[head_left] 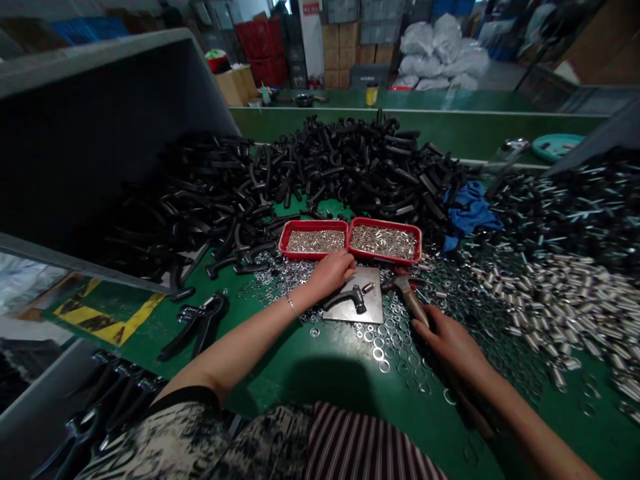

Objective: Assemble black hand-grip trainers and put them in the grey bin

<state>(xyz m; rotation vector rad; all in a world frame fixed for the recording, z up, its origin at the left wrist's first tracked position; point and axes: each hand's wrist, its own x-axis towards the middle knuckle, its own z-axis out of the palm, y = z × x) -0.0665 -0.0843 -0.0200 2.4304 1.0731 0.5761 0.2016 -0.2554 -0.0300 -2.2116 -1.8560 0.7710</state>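
My left hand [331, 272] rests with curled fingers on the far left corner of a small grey metal plate [373, 312], just in front of the left red tray [314, 239]; what it pinches is hidden. A black plastic handle part [345, 299] lies on the plate beside it. My right hand [450, 340] is closed round the wooden handle of a hammer [407, 292], whose head lies by the plate's right edge. Loose silver washers [387, 343] are scattered around the plate.
A second red tray [385, 241] of small metal bits sits to the right. A big heap of black handles [320, 173] fills the back, metal sleeves [565, 293] the right. A blue cloth [470, 210], assembled black pieces [200, 323] and a grey bin wall [100, 133] are also present.
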